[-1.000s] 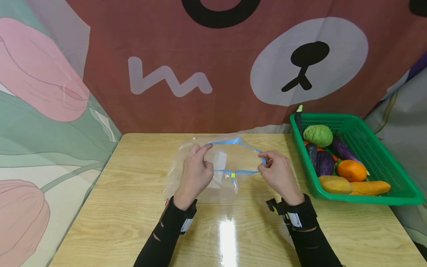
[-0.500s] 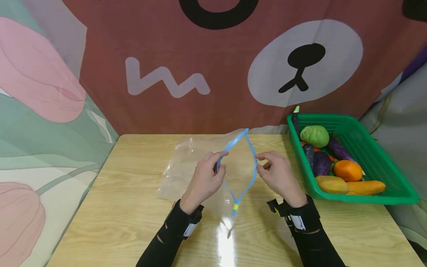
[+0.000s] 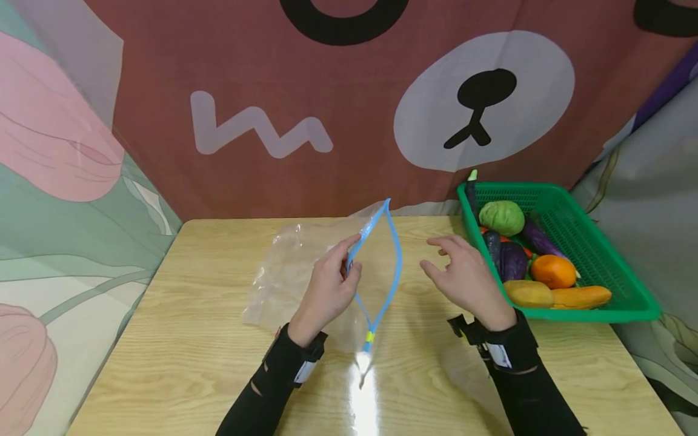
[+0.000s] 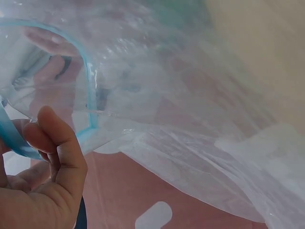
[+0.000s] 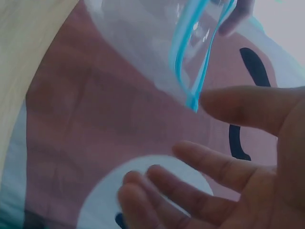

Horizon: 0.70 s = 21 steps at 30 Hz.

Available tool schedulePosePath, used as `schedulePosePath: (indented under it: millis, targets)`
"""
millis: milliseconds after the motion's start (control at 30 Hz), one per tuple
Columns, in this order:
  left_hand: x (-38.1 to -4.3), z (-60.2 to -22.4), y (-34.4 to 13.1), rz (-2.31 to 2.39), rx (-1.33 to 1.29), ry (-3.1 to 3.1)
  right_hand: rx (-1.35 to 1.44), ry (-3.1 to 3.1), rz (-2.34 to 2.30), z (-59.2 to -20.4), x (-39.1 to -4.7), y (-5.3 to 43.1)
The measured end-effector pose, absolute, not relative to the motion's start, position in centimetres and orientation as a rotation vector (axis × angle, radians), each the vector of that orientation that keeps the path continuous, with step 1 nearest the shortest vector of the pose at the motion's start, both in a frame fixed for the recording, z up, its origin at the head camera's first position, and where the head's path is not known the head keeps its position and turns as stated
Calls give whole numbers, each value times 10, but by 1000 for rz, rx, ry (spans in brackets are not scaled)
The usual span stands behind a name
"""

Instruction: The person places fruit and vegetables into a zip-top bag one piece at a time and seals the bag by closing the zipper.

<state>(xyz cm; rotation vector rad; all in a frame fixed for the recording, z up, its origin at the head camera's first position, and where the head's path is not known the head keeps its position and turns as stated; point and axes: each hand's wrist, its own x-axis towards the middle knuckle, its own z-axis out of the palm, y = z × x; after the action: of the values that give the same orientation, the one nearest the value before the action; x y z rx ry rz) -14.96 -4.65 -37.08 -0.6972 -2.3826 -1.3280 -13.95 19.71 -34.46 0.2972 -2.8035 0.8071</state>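
A clear zip bag (image 3: 294,260) with a blue zip edge and a yellow slider (image 3: 370,336) spreads over the table, its mouth gaping toward the right. My left hand (image 3: 329,284) pinches the left side of the blue edge between thumb and fingers. In the left wrist view the blue strip (image 4: 19,148) passes through that hand's grip. My right hand (image 3: 463,275) hovers between the bag's mouth and the basket, holding nothing. Its thumb and fingers are spread apart in the right wrist view, with the bag's blue corner (image 5: 191,101) beyond the thumb.
On the right of the table (image 3: 180,339) stands a green basket (image 3: 611,248). It holds a green cabbage (image 3: 501,218), an orange bell pepper (image 3: 553,271), eggplants (image 3: 512,260) and yellow oblong vegetables (image 3: 581,297). A printed cloth (image 3: 245,181) hangs behind the table.
The bag's mouth has turned from facing the viewer to a tall opening facing right. My right hand has let go of the blue edge and moved right; my left hand keeps its pinch.
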Motion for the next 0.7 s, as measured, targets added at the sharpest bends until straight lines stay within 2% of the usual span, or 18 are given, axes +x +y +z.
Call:
schedulePosePath:
  millis: [500, 700]
  targets:
    - [-150, -374, -48, -1363, -678, -2371, -24, -2967, 574, -334, -158, 240]
    - [-154, -374, -52, -1367, -623, -2379, -67, -3010, 517, -321, -164, 258]
